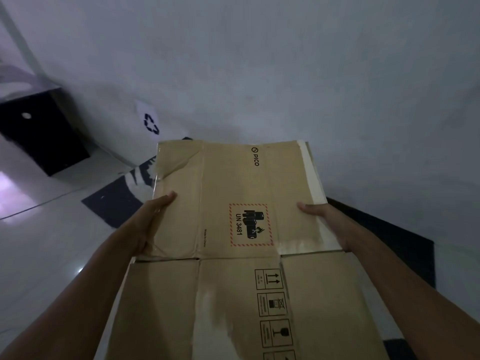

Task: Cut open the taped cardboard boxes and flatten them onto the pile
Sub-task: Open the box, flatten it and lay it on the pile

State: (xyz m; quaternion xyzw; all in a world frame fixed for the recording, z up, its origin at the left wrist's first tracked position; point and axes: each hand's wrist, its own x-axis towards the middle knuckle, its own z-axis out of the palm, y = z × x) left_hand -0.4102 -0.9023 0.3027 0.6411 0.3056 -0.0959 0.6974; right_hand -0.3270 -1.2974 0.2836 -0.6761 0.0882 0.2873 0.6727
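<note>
Reading the cardboard box (233,203), we are making out "PICO" near its far edge, "UN 3481" inside a red hatched battery label, "Made in China" along a crease, and handling symbols on the near panel. We are holding it out flat in front of us, our left hand (153,216) gripping its edge at nine o'clock, thumb on top, and our right hand (324,219) gripping the three o'clock edge. It is looking creased, torn at ten o'clock, with pale peeled patches. A recycling sign (151,123) is showing at eleven o'clock on the wall (259,61).
</note>
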